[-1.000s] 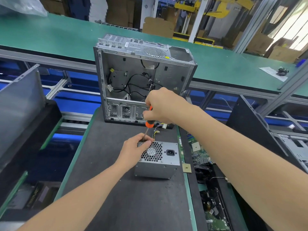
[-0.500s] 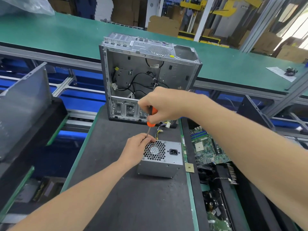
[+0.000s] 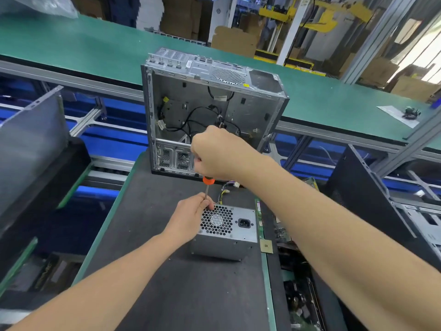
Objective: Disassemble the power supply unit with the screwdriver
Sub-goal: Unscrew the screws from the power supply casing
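A grey metal power supply unit (image 3: 241,231) lies on the dark mat, its honeycomb fan grille and black power socket facing up. My right hand (image 3: 219,152) is closed around the orange-handled screwdriver (image 3: 208,181), held upright above the unit's far left corner. My left hand (image 3: 191,215) rests against that corner, its fingers pinching the screwdriver's shaft near the tip. The tip itself is hidden by my fingers. Coloured wires (image 3: 225,191) trail from the unit's far side.
An open, stripped computer case (image 3: 250,111) stands upright just behind the unit. Circuit boards and parts (image 3: 281,232) fill a bin to the right. A grey panel (image 3: 31,144) leans at the left. A green conveyor (image 3: 95,48) runs across the back.
The screwdriver has swung from tilted to nearly upright, and my right hand has turned on the handle. My left hand stays on the shaft at the unit's corner.
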Demonstrator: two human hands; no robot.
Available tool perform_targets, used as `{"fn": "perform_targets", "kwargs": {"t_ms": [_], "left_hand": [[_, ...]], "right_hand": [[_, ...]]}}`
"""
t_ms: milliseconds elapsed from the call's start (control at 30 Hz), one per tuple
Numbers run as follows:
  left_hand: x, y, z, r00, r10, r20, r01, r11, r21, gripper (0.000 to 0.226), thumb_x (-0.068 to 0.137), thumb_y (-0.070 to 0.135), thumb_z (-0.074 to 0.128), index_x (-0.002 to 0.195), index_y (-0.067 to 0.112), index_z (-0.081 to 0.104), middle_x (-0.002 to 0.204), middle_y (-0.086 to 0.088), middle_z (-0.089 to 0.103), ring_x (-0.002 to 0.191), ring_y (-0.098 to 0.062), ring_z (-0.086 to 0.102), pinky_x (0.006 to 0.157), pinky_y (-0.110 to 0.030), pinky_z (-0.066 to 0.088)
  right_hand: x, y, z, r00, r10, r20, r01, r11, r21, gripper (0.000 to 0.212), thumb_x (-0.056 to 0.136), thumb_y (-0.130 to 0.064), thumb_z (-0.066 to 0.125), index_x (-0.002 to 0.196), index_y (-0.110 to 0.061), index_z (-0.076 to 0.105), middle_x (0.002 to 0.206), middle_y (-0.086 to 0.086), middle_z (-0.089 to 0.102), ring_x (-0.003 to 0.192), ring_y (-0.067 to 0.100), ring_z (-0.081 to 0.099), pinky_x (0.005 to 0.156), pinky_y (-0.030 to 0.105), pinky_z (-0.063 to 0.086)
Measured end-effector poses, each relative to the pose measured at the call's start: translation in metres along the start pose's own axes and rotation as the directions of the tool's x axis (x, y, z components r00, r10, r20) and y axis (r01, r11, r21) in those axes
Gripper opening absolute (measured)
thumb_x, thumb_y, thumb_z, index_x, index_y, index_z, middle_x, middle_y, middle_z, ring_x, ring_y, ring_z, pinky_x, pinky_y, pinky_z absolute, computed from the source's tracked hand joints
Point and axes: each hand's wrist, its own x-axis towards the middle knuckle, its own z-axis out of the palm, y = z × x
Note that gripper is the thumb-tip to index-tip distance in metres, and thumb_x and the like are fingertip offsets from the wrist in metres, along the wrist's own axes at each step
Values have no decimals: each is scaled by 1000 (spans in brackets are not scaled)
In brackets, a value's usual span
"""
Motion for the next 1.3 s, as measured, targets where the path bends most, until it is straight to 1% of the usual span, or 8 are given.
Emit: {"fn": "perform_targets", "kwargs": {"t_ms": [233,333,433,567,800,1000,1167,1300], "left_hand": [[0,4,-1,1000,8,6,-9,994,111,36,111,8,40,79,17,56,91,6,63,59,0,46,57,-13,37],[-3,6,0,1000,3,-6,-2,994,112,37,111,7,39,78,16,54,83,6,60,48,1,45,48,-14,36],[-4,8,2,999,25,-24,-22,992,122,38,110,4,39,76,15,52,77,9,58,48,-1,46,47,-14,35],[-3,10,2,1000,23,2,-23,986,165,38,106,-1,37,78,16,55,79,6,60,49,-2,42,48,-14,33],[0,4,3,999,-47,3,47,998,43,40,110,11,41,76,26,55,91,3,66,51,1,46,49,-16,37],[-3,10,0,1000,-13,2,12,994,108,32,111,10,39,86,14,57,91,0,65,51,-8,36,52,-19,34],[-9,18,0,1000,-11,-27,14,994,107,32,110,6,40,85,7,59,76,-1,60,44,-7,40,46,-17,33],[-12,21,2,999,-7,-37,10,996,94,33,110,7,40,85,9,62,91,-13,70,63,-23,60,61,-35,51]], "right_hand": [[6,14,-13,936,-340,92,344,938,-40,16,82,-22,57,71,-11,59,61,5,60,60,24,43,60,38,50],[-3,3,-10,998,-21,-52,27,994,109,16,85,-27,59,77,-14,57,71,4,55,74,30,55,60,35,45],[-7,-5,-3,895,439,-85,-424,893,152,30,85,-21,65,72,-13,38,72,2,36,74,32,47,60,35,35],[-7,-11,5,816,578,-15,-562,799,215,20,86,-16,66,87,-15,46,76,3,37,81,30,47,66,37,40],[-6,14,3,997,61,-38,-58,996,74,30,83,-18,61,60,-12,44,57,8,44,60,33,48,55,33,45],[2,37,-2,938,-341,54,342,940,2,26,89,-29,58,68,-14,62,63,0,61,65,25,54,69,37,50],[-9,12,3,990,-34,-138,53,989,135,21,90,-30,56,79,-13,56,70,3,56,73,33,57,64,38,48],[-14,-12,7,846,470,-252,-435,881,185,33,88,-25,62,70,-17,35,66,-1,27,70,31,41,60,34,29]]}}
